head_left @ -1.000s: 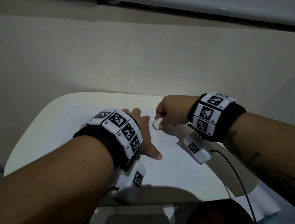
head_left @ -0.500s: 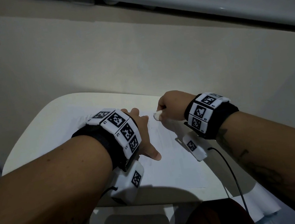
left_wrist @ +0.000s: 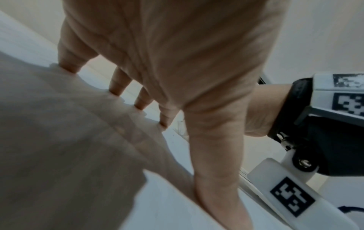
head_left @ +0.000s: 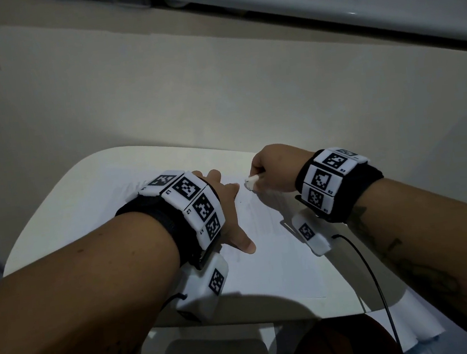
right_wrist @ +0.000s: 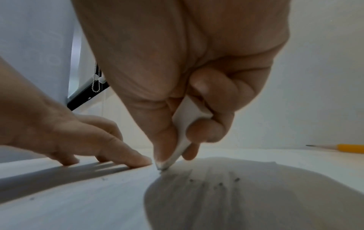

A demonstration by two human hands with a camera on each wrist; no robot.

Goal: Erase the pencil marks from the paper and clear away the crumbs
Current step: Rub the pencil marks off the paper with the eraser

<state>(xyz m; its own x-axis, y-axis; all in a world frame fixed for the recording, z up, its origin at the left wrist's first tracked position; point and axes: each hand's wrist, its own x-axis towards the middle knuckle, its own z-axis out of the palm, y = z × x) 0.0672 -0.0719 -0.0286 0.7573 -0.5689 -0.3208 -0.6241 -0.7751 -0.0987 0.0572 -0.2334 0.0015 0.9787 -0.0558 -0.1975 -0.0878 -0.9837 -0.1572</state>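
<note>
The right hand (right_wrist: pixel 197 77) pinches the eraser (right_wrist: pixel 185 133), tip on the paper (head_left: pixel 280 259), just right of the flat-spread left hand (head_left: pixel 230 206).

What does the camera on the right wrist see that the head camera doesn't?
Only the right wrist view shows a yellow pencil lying on the table beyond the hand, and dark crumbs on the paper. Only the head view shows both forearms, the marker wristbands and the table's edge. Both show the right hand pinching the white eraser and the left hand pressed flat on the paper.
</note>
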